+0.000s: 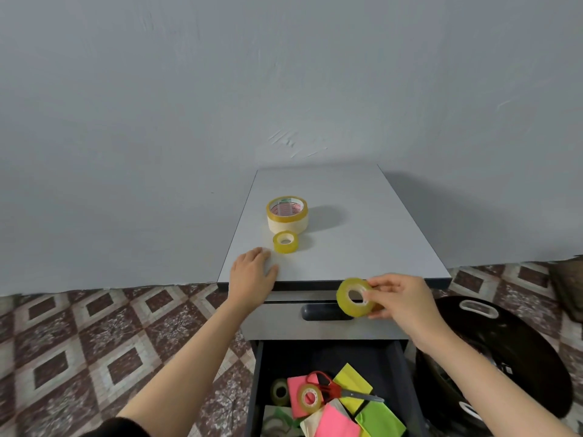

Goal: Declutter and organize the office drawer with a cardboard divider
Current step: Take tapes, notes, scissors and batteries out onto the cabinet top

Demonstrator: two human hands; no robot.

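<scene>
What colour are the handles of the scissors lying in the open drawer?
Red. The head view shows the scissors among bright sticky notes in the drawer.

Soft even light, shadows fall right; wide-angle bending at edges; slightly soft focus.

Grey cabinet top (362,241): right half and back open. Left-centre blocked by wide cream tape roll (287,223), small yellow tape roll (285,248) just before it. Left hand (252,274) lies flat on the front-left corner. Right hand (407,301), pinching yellow tape ring (353,311), hangs before front edge. Open dark drawer (347,354): back bare, front packed with neon sticky notes (334,421), red-handled scissors (332,392).
</scene>
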